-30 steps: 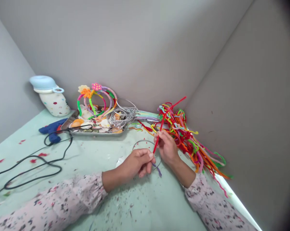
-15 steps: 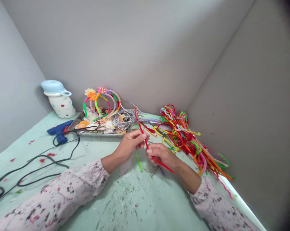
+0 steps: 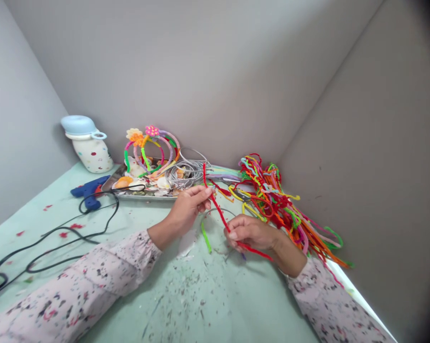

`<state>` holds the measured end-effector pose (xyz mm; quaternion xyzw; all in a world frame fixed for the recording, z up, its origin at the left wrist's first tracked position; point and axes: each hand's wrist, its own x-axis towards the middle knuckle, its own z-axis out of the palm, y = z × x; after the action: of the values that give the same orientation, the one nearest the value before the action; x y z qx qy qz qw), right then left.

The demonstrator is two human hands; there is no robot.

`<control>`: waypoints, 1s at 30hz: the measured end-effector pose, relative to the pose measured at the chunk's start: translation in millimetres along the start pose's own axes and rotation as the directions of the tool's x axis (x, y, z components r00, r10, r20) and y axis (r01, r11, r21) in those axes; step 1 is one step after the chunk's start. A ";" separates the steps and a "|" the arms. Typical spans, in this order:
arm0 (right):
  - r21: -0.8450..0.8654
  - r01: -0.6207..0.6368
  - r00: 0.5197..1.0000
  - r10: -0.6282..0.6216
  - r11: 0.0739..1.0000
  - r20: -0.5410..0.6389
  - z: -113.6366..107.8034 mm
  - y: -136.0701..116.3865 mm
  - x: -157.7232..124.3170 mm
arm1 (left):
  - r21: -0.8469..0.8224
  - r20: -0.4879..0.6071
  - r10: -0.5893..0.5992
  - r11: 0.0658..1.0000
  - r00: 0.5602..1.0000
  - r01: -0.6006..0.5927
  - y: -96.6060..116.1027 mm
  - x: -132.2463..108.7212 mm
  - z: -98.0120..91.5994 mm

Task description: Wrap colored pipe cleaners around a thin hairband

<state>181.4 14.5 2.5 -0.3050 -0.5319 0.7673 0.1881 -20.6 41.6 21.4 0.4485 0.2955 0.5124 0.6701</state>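
A red pipe cleaner (image 3: 220,213) runs slantwise between my two hands above the table. My left hand (image 3: 192,206) pinches it near its upper end, whose tip sticks up past the fingers. Lower down and to the right, my right hand (image 3: 249,232) is closed on it, and the tail pokes out below toward my wrist. On the table beneath the hands lies a thin metal ring partly wrapped in a green pipe cleaner (image 3: 205,237); part of the ring is hidden by my right hand.
A metal tray (image 3: 150,199) at the back holds shells, coiled wire rings (image 3: 186,174) and flower-topped hoops (image 3: 152,150). Left of it are a blue glue gun (image 3: 91,191) with a black cord and a white bottle (image 3: 92,155). Yellow-handled scissors (image 3: 248,200) lie by the pipe cleaner pile (image 3: 272,190).
My hands have drawn apart, the right one moving right and down, so more red pipe cleaner shows between them. The ring underneath is now more visible.
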 end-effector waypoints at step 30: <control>-0.125 0.090 0.960 -0.120 0.988 -0.254 1.5 -0.3 7.4 | 0.361 0.083 -0.012 0.933 0.997 -0.019 -17.9 -6.7 -0.2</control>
<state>175.0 18.1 1.3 -0.3848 -0.5602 0.6783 0.2794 -15.3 34.0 4.6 0.5855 0.3555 0.4314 0.5872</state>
